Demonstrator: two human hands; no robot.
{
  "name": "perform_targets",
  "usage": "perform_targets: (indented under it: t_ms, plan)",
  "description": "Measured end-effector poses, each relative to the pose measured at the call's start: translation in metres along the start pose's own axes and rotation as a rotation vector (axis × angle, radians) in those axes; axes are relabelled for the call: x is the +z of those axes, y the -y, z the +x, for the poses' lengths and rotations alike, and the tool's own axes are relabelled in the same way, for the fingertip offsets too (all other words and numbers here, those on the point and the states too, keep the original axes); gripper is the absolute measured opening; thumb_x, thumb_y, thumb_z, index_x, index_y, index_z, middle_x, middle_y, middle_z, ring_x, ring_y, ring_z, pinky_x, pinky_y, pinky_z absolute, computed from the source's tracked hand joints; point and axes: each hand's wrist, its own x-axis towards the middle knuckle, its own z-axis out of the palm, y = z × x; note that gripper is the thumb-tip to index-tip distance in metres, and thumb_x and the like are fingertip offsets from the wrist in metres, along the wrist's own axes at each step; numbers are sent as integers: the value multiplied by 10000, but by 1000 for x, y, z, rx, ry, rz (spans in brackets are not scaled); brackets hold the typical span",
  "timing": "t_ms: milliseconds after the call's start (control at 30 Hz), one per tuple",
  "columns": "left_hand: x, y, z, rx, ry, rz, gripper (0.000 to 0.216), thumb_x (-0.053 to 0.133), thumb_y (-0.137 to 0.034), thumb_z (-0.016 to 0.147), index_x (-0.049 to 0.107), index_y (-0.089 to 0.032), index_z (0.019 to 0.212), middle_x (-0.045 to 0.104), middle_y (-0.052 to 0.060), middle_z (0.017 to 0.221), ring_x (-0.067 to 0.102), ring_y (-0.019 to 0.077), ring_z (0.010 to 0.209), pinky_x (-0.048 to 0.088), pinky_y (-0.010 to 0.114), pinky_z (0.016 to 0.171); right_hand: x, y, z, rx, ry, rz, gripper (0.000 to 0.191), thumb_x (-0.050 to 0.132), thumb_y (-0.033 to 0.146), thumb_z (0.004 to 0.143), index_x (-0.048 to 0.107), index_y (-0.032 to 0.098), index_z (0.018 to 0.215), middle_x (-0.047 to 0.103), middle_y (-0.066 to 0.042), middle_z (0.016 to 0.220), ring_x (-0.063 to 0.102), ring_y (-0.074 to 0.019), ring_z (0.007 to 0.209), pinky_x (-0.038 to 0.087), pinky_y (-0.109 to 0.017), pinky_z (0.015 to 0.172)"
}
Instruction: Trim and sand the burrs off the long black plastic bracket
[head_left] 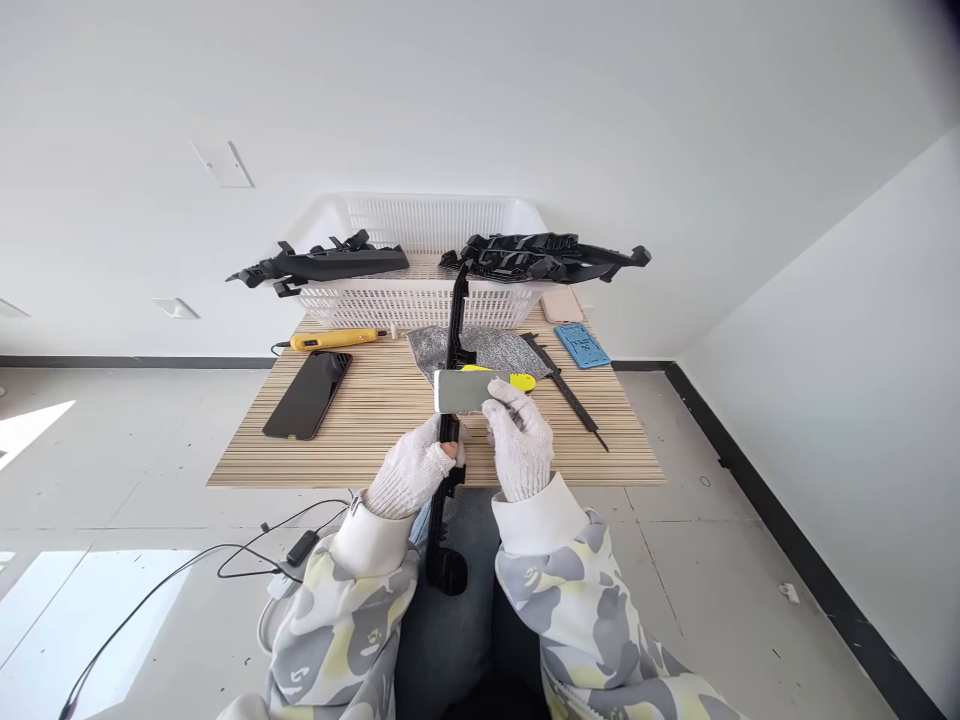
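White-walled room, slatted wooden table (pixel 360 440) ahead of me, my left hand (pixel 415 472) clenched round long black plastic strip (pixel 455 318) running from lap across table, my right hand (pixel 521 445) pinching grey block (pixel 466 391) against strip, white basket (pixel 420 225) behind, phone (pixel 307 393) at left.

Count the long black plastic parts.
4: one part across the basket's left rim; a second on its right rim, maybe a stack; a third in the left hand; a thin strip on the table.
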Motion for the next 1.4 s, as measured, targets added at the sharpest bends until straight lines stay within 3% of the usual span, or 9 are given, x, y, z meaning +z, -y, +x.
perform_targets:
  t_ms: [167, 400, 533, 700, 767, 900, 1033, 1200, 1400]
  plan:
    - [0, -1, -2, -46, -18, -109, 500, 501, -657, 935, 677, -198, 1025, 776, 67, 885, 686, 228, 783, 531, 317, 710, 1, 1, -3, -3, 40, 27, 360, 824, 386, 748, 797, 199, 1054, 789, -57, 948, 688, -187, 795, 586, -337, 700]
    - [0, -4, -1, -151, -55, -120, 504, 597, -592, 891, 703, -189, 1175, 840, 99, 998, 739, 267, 869, 574, 356, 767, 1, 6, 1, -3, -163, 131, 387, 805, 416, 696, 760, 188, 1007, 710, -12, 749, 550, -115, 567, 442, -251, 500]
    - [-2, -8, -2, -112, -49, -72, 480, 561, -588, 920, 716, -189, 1136, 844, 99, 1030, 742, 278, 934, 562, 380, 848, 0, 10, 3, 77, 12, 166, 362, 839, 367, 638, 756, 192, 945, 687, 10, 708, 515, -101, 527, 404, -237, 468]
    - [-2, -10, 0, -109, -63, -135, 512, 579, -605, 904, 705, -173, 1151, 842, 109, 1023, 745, 277, 951, 565, 378, 866, -2, 13, 5, 61, -85, 204, 364, 824, 383, 642, 747, 196, 945, 648, 29, 657, 485, -99, 514, 391, -239, 464]
    - [-3, -14, 1, -87, -80, -164, 529, 603, -624, 877, 721, -161, 1103, 836, 117, 985, 742, 282, 948, 568, 379, 864, -4, 14, 5, 96, 15, 179, 348, 835, 372, 614, 754, 194, 901, 663, 18, 672, 498, -102, 527, 402, -243, 471]
    - [-8, -23, 2, -174, -122, -297, 582, 665, -679, 794, 709, -146, 1024, 787, 100, 835, 702, 237, 739, 564, 332, 657, -5, 16, 4, 136, 201, 108, 467, 867, 328, 583, 789, 215, 1029, 726, -5, 817, 591, -141, 656, 507, -278, 569]
    - [-10, -27, 1, -328, -139, -390, 582, 719, -670, 728, 668, -162, 1007, 684, 25, 673, 548, 158, 514, 425, 264, 438, -7, 14, 5, 134, 160, 105, 577, 840, 322, 604, 758, 231, 1168, 662, 46, 727, 544, -126, 600, 471, -258, 536]
    - [-8, -20, 3, -232, -170, -327, 419, 729, -595, 764, 639, -188, 806, 562, -19, 559, 554, 164, 561, 459, 266, 515, -11, 11, 5, 166, 257, -90, 326, 739, 517, 700, 717, 197, 759, 517, 55, 502, 392, -109, 452, 305, -264, 442]
    - [-8, -5, 5, -94, -147, -219, 405, 650, -562, 853, 696, -166, 927, 705, 34, 771, 658, 226, 783, 550, 332, 741, -6, 15, 7, -7, 209, -400, 376, 688, 521, 747, 804, 203, 911, 759, -41, 791, 679, -242, 779, 522, -333, 693]
